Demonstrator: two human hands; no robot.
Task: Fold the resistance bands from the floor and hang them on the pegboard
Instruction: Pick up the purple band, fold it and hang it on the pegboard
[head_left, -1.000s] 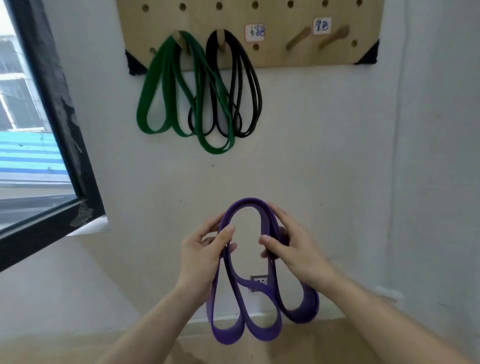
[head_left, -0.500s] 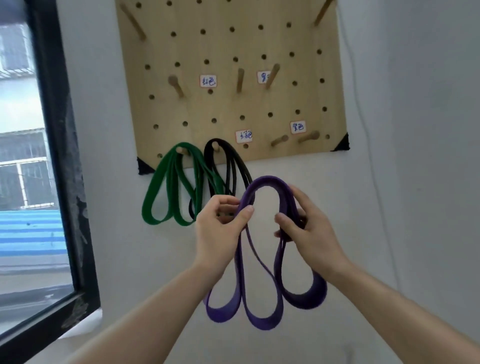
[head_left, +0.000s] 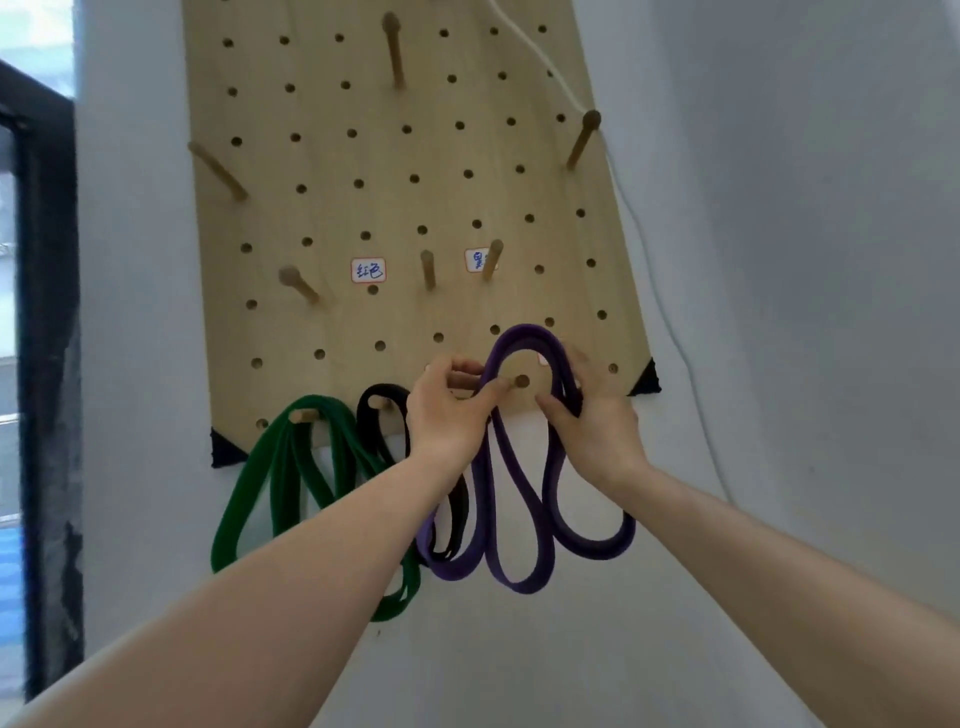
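Left of the pegboard (head_left: 405, 208), a dark window frame (head_left: 49, 312) runs down the wall. At the pegboard's lower left corner a green band (head_left: 224, 540) hangs folded from a peg. Just right of it a black band (head_left: 382, 392) hangs from the next peg, partly behind the left forearm. Against the pegboard's bottom row, the left hand (head_left: 447, 415) pinches the left side of the purple band (head_left: 524, 584) between thumb and curled fingers. The band's top loop arches over a peg end (head_left: 521, 381) seen through it, though whether it rests on that peg is unclear. The right hand (head_left: 597, 431) grips the loop's right strands, fingers curled round them. The band's folds dangle below the pegboard's bottom edge.
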